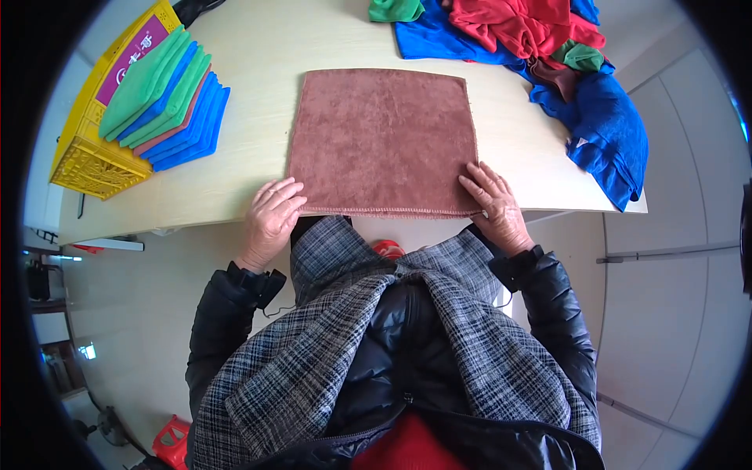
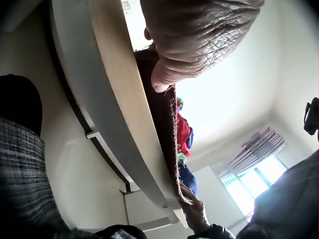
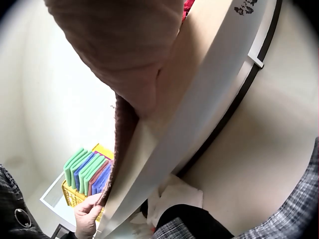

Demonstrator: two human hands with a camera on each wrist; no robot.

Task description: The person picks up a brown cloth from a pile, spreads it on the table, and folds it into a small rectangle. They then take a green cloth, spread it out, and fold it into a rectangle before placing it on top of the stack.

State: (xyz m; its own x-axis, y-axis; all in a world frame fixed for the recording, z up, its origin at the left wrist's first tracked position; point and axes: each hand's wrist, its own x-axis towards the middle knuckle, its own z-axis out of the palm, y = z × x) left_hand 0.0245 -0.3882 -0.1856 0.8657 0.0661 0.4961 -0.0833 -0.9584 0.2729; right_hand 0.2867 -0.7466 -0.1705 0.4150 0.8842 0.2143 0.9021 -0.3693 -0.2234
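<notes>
A brown towel (image 1: 384,141) lies spread nearly square along the table's near edge, its stitched hem facing the person. At its near left corner the left hand (image 1: 274,211) pinches the hem, fingers over the top. My right hand (image 1: 497,207) grips the near right corner the same way, its thumb at the hem. From the left wrist, the thumb (image 2: 160,85) shows against the towel's edge, with the other hand (image 2: 197,211) at the far end. In the right wrist view the near hand hides its own fingertips, while the left hand (image 3: 87,214) holds the opposite corner.
Folded green, blue and brown towels (image 1: 168,102) stand in a row against a yellow crate (image 1: 98,168) on the left. A loose heap of red, blue and green towels (image 1: 509,31) covers the back right, with a blue one (image 1: 607,133) reaching the right edge of the table (image 1: 258,102).
</notes>
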